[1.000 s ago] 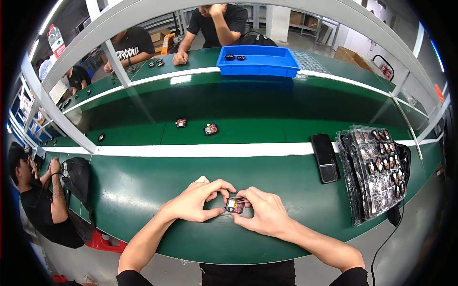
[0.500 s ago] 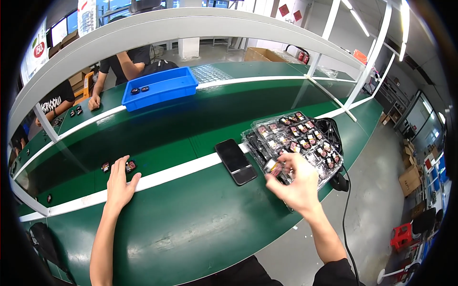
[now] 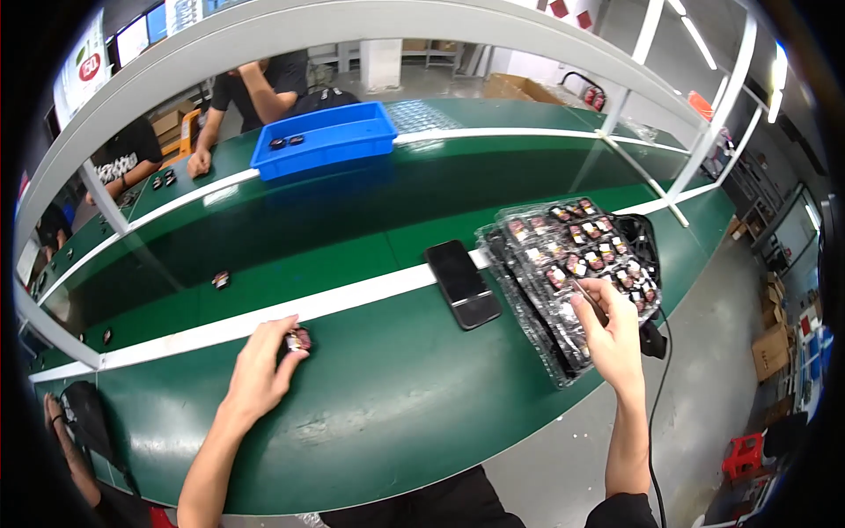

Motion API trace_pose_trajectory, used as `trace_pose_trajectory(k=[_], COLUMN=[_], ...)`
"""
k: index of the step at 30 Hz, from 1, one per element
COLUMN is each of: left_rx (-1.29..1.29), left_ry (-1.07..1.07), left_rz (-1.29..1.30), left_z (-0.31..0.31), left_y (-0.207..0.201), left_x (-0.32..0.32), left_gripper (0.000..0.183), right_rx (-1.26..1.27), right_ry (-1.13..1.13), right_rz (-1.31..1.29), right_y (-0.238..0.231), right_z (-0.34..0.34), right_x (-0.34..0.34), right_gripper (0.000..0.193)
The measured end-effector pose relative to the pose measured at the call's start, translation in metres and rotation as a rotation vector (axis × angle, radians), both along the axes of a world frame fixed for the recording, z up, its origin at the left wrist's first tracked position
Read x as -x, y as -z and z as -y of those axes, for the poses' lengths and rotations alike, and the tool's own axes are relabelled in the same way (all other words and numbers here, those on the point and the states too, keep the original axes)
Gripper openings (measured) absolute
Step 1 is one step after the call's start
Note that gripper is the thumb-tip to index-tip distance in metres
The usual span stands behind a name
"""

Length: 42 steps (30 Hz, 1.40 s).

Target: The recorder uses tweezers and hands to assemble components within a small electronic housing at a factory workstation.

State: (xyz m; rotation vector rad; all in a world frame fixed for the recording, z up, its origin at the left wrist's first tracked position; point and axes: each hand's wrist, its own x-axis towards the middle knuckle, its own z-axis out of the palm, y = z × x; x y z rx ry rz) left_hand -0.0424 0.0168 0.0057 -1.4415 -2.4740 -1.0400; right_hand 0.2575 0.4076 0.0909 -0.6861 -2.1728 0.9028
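The left hand [image 3: 258, 371], left of centre in the frame, grasps a small black part [image 3: 300, 340] between thumb and fingers, just below the white strip [image 3: 370, 291]. A light pinch on its side edges should serve best, with the fingertips kept off the upper face — a piece that small could easily twist or slip out of a loose hold.

The right hand [image 3: 613, 339], right of centre, has thumb and forefinger drawn close together over the stack of clear plastic trays [image 3: 525, 301]; I cannot tell whether anything sits between them. Good handling there probably means a straight up-and-down motion with the wrist clear of the neighbouring cells. The trays look thin, so leaning on them might flex the stack and unseat pieces.

The top tray bears many small black parts with pale and reddish faces, mostly along its upper and right sides; glare hides what the cells nearest the right hand contain. At the upper centre-left, the blue bin [image 3: 352, 157] holds two small dark pieces [image 3: 278, 143] side by side — near its left end. The cardboard box [image 3: 519, 88], upper right, has contents I cannot make out.
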Motion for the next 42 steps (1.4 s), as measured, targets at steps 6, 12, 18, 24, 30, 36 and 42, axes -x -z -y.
trace_pose_trajectory(k=[6, 12, 18, 24, 30, 36, 42], left_rx=[0.027, 0.112, 0.103, 0.085, 0.096, 0.085, 0.071], left_ry=[0.076, 0.019, 0.069, 0.161, 0.167, 0.172, 0.182], left_rz=[0.095, 0.134, 0.160, 0.286, 0.296, 0.305, 0.284], left_z=[0.018, 0.028, 0.030, 0.036, 0.037, 0.037, 0.036], left_y=[0.003, 0.000, 0.000, 0.001, 0.005, 0.009, 0.007], left_x=[-0.026, -0.021, -0.014, -0.010, -0.005, -0.005, -0.006], left_gripper=[0.061, 0.055, 0.042, 0.049, 0.049, 0.050, 0.052], right_rx=[-0.013, 0.170, 0.497, 0.339, 0.181, 0.138, 0.123], right_ry=[-0.562, -0.711, -0.747, -0.788, -0.790, -0.797, -0.796], right_rz=[0.032, 0.003, -0.041, 0.060, 0.056, 0.034, 0.060], right_y=[0.016, 0.053, 0.099, 0.098, 0.100, 0.103, 0.099], right_z=[0.105, 0.147, 0.166, 0.164, 0.181, 0.182, 0.183], right_x=[0.074, 0.152, 0.170, 0.165, 0.170, 0.172, 0.171], right_gripper=[0.020, 0.016, 0.014, 0.011, 0.011, 0.012, 0.009])
